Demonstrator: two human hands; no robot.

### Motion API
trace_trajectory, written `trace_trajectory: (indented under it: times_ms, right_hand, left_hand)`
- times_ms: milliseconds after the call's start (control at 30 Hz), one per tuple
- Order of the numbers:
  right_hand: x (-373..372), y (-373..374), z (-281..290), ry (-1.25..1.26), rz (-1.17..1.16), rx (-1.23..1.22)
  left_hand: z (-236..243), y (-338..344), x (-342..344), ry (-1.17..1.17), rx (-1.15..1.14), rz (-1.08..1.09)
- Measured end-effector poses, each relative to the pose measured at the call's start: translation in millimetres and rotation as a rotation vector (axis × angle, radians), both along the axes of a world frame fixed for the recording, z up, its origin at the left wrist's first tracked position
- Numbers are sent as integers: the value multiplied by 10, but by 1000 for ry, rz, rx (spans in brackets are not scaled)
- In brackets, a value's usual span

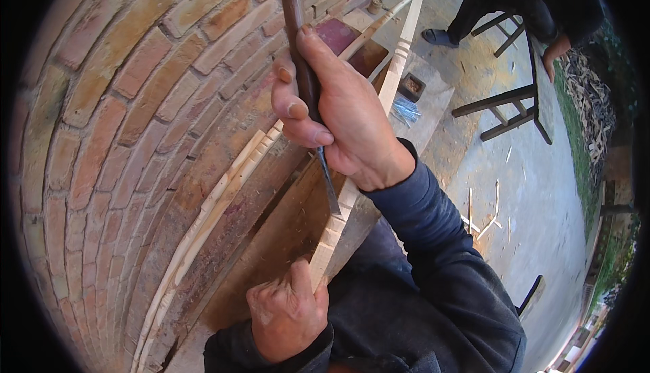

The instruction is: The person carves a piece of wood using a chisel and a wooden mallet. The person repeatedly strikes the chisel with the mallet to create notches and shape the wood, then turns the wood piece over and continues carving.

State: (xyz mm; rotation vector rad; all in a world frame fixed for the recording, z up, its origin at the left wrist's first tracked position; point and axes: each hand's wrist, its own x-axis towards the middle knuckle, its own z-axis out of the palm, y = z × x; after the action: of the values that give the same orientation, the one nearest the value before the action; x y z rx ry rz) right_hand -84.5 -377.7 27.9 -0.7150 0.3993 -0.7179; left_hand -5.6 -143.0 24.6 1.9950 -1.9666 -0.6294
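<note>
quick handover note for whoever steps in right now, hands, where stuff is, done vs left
Right hand: fist closed round the dark handle of a chisel, blade down, its tip on the carved pale spindle.
Left hand: grips the spindle's near end, steadying it.
Things: the spindle runs from the lap up toward the brick wall; a second spindle leans along the wall. A small box sits on the ledge beyond.
Done: notches and turned shapes show along the spindle.
Left: the cut under the blade is in progress; how much carving remains cannot be told.

Chisel handle [292,14] top cut off
</note>
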Motion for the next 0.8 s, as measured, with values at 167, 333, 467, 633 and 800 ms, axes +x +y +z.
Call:
trace_trajectory:
  times_ms: [167, 333, 467, 633, 800]
  right_hand:
    - [31, 59, 85, 89, -33, -109]
    - [5, 92, 126, 148, -44, -201]
    - [30, 112, 107, 147, -50, -228]
    - [-95, 220, 132, 99, -176, -215]
    - [-121, 295, 169, 40, -271, -248]
  left_hand:
    - [3, -6, 12, 7, 21, -1]
    - [-4, -26, 23, 26, 22, -15]
    - [10, -45, 21, 27, 35, -8]
    - [21, -51, 43, 36, 78, -6]
    - [52, -109, 79, 137, 25, 17]
